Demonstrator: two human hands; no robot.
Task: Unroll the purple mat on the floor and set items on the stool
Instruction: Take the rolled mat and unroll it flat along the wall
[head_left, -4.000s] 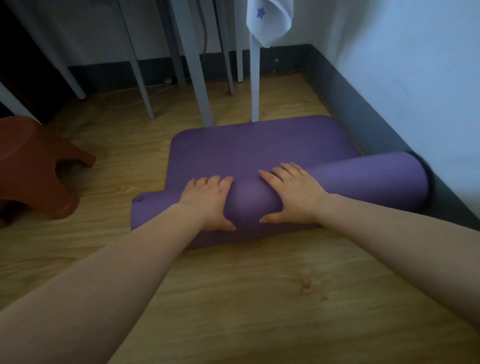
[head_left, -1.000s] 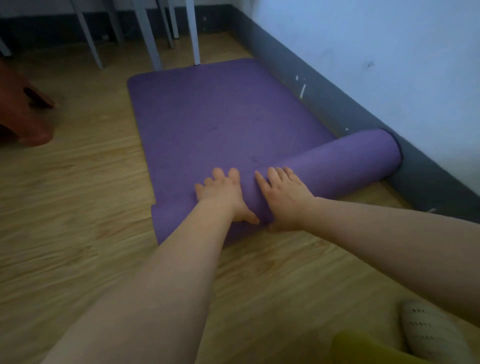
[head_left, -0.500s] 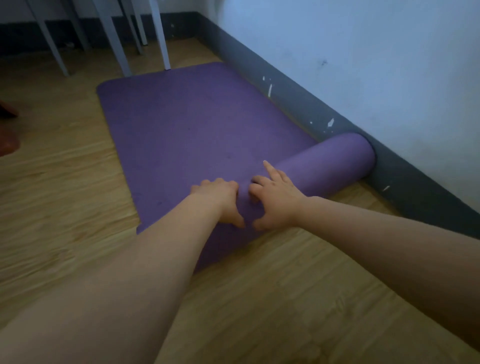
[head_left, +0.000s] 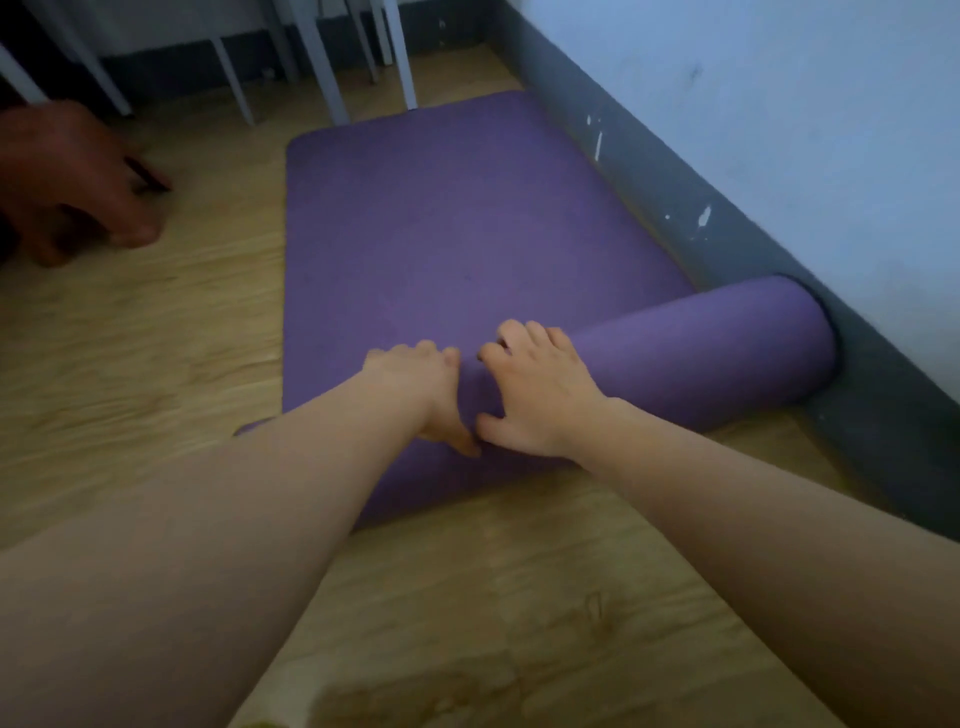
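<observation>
The purple mat (head_left: 457, 223) lies partly unrolled on the wooden floor, its flat part stretching away from me. The remaining roll (head_left: 717, 348) lies across the near end, its right end against the baseboard. My left hand (head_left: 415, 384) and my right hand (head_left: 535, 395) sit side by side on the roll's middle. On each, the fingers curl over the top and the thumb lies on the near side. My left forearm hides the roll's left part. The reddish-brown stool (head_left: 67, 171) stands on the floor at the far left, blurred.
A dark grey baseboard (head_left: 675, 171) and pale wall run along the mat's right side. Several grey furniture legs (head_left: 322, 62) stand just beyond the mat's far edge. Bare wooden floor (head_left: 135, 364) lies between the mat and the stool, and in front of me.
The roll has come toward me and grown thinner, leaving more mat flat. My fingers went from flat to curled over the roll. The stool is back in view at the left.
</observation>
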